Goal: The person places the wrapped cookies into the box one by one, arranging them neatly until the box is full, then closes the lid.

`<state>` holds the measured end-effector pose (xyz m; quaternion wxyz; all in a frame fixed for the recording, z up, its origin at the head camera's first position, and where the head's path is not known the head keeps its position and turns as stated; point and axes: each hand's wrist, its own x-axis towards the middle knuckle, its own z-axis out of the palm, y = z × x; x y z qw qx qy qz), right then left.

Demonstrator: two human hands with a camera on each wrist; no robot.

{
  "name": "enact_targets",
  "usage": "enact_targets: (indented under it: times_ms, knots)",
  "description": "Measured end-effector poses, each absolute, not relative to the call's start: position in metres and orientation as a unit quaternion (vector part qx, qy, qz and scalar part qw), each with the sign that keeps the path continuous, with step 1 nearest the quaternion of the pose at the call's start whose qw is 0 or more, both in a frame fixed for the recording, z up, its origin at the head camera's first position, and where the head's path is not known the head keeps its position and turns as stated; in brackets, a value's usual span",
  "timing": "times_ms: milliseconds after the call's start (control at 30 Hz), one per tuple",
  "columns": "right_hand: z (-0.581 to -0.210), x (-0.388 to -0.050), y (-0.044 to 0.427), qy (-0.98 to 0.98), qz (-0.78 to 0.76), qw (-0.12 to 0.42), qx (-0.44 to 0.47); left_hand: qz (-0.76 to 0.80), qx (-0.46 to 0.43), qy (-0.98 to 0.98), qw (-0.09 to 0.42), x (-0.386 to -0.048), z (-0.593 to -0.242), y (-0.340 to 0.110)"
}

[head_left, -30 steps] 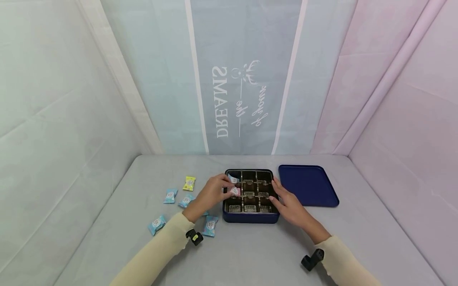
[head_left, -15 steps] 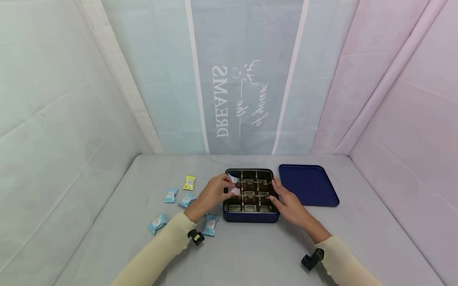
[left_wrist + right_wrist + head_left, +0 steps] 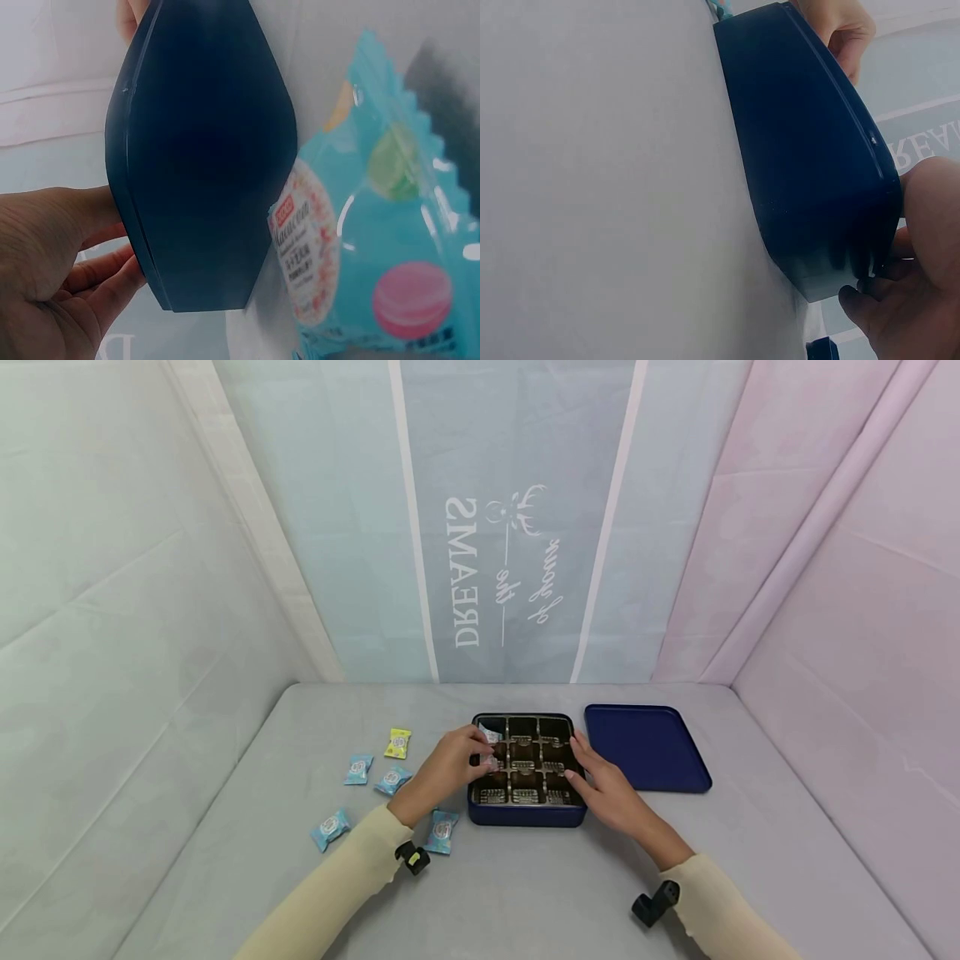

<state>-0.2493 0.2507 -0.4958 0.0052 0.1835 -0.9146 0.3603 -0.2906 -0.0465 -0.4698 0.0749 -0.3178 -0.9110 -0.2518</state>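
Note:
A dark blue tin (image 3: 527, 815) with a divided tray (image 3: 525, 768) inside stands at the middle of the table. My left hand (image 3: 450, 762) reaches over the tin's left rim and pinches a small pink wrapped candy (image 3: 491, 762) in the middle-left compartment; the fingers hide most of it. Behind it, a blue wrapped candy (image 3: 491, 735) sits in the far-left compartment. At the tin's right side, my right hand (image 3: 611, 793) grips the wall, thumb over the rim. In the right wrist view its fingers (image 3: 862, 304) lie against the outside.
Several blue wrapped candies (image 3: 442, 832) and a yellow one (image 3: 398, 743) lie on the table left of the tin. A flat blue lid (image 3: 647, 750) lies at the back right. Fabric walls enclose the table (image 3: 525, 893) at the back and sides.
The pink candy has sunk slightly lower into its compartment and shows less between my left fingers. My left forearm has shifted slightly right; my right hand has stayed on the tin.

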Motion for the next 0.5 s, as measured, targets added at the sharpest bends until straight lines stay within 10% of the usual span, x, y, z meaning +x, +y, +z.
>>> enact_targets:
  times_ms: [500]
  knots:
    - [-0.4966, -0.2489, 0.2504, -0.914, 0.360, 0.009, 0.185, -0.244, -0.307, -0.918, 0.061, -0.2892, -0.4700, -0.0463]
